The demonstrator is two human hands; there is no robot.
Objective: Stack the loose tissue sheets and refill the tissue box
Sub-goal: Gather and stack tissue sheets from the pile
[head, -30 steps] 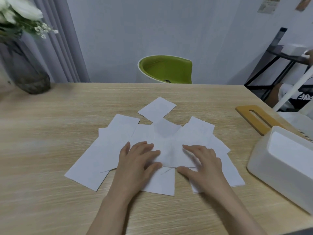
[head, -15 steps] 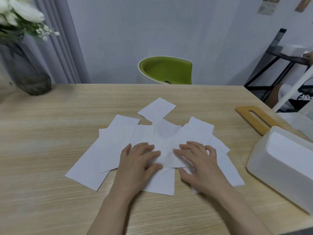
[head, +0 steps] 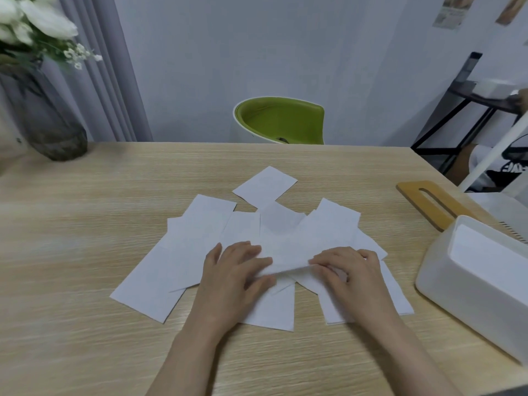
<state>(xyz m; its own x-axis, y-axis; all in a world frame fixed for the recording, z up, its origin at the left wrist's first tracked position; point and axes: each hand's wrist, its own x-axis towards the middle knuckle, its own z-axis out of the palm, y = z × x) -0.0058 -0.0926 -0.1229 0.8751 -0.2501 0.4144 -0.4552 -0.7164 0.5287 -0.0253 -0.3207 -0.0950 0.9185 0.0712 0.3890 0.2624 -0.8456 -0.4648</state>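
Several white tissue sheets (head: 197, 241) lie scattered and overlapping on the middle of the wooden table (head: 85, 324). My left hand (head: 237, 275) and my right hand (head: 347, 274) both pinch the near edge of one middle sheet (head: 288, 247), which lifts slightly off the pile between them. The white tissue box (head: 471, 284) stands open-topped at the right edge of the table. Its wooden lid (head: 428, 202) with a slot lies flat behind it.
A dark glass vase (head: 48, 118) with white flowers stands at the far left corner. A green chair (head: 281, 120) sits behind the table's far edge. A black shelf frame (head: 457, 110) and another person's leg (head: 468, 161) are at the far right.
My right hand slid left toward the left hand, and its fingers curled. Both hands now pinch the middle sheet's near edge, which has lifted off the pile.
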